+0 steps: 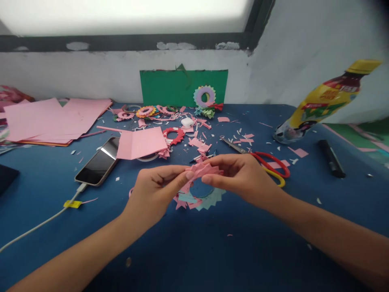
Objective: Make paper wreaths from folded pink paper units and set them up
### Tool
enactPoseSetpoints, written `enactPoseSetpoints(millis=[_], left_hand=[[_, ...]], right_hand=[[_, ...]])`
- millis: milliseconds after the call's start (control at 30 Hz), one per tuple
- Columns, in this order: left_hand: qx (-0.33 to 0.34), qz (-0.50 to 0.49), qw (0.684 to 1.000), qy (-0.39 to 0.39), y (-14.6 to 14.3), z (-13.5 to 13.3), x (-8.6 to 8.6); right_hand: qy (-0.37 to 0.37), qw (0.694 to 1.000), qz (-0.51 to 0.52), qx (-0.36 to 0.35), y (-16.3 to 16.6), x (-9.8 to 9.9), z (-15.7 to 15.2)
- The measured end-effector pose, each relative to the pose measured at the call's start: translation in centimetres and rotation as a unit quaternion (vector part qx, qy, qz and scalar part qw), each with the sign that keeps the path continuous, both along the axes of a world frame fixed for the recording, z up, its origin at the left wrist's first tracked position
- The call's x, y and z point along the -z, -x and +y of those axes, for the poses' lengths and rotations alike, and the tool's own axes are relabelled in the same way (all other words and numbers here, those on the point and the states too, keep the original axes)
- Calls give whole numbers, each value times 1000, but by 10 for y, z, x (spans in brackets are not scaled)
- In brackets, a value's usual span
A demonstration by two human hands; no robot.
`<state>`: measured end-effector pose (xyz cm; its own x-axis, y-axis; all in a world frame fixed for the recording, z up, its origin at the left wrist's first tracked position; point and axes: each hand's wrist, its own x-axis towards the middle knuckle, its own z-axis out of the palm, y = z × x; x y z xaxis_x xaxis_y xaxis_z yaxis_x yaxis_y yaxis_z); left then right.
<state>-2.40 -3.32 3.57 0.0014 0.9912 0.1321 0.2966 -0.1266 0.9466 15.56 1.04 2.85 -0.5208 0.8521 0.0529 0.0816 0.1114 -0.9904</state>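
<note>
Between my two hands is a pink folded-paper ring (pixel 203 168) with a zigzag outer edge, raised above the blue table. My left hand (pixel 153 187) pinches its left side between thumb and fingers. On the opposite side, the thumb and fingers of my right hand (pixel 246 177) close on the paper. A pale blue pointed paper ring (pixel 215 198) with some pink pieces shows just below; whether it touches the pink one I cannot tell. Scissors with red and yellow handles (pixel 269 155) lie open beside my right hand, which partly covers them.
A phone (pixel 97 163) with a white cable (pixel 45 222) and folded pink paper (pixel 148 142) lie left. Pink sheets (pixel 45 119) are stacked farther back. A green board (pixel 167 86) leans on the wall. A tilted-looking bottle (pixel 323 101) and a black object (pixel 331 158) are right. Paper scraps litter the table.
</note>
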Motion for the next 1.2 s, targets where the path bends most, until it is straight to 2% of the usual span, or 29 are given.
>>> enactPoseSetpoints(millis=[133,267,367,500,600,667,767,900,1033,1200], left_hand=[[11,-23,1000,-8,-3,-1,-1],[17,12,1000,-14,-4,-3,2],[18,37,999,-16,-3,-4,3],[26,22,999,-10,-2,-3,1],[45,50,998,-21,-1,-2,0],[35,100,992,-63,0,-3,0],[14,192,964,-183,2,-5,1],[9,300,903,-307,3,-9,3],[-11,345,867,-359,2,-11,3],[-9,394,827,-400,3,-13,2]], right_hand=[[-9,1000,14,8,0,0,-2],[8,1000,10,21,0,0,-4],[39,999,8,1,0,1,-3],[64,997,12,-30,-1,0,-3],[23,999,-39,-24,-2,-5,-5],[-17,998,-66,-13,-3,-8,-6],[-46,996,-75,-10,-2,-10,-9],[-55,995,-76,-10,0,-10,-13],[-36,998,-57,-19,3,-8,-16],[41,999,-7,-26,6,-5,-17]])
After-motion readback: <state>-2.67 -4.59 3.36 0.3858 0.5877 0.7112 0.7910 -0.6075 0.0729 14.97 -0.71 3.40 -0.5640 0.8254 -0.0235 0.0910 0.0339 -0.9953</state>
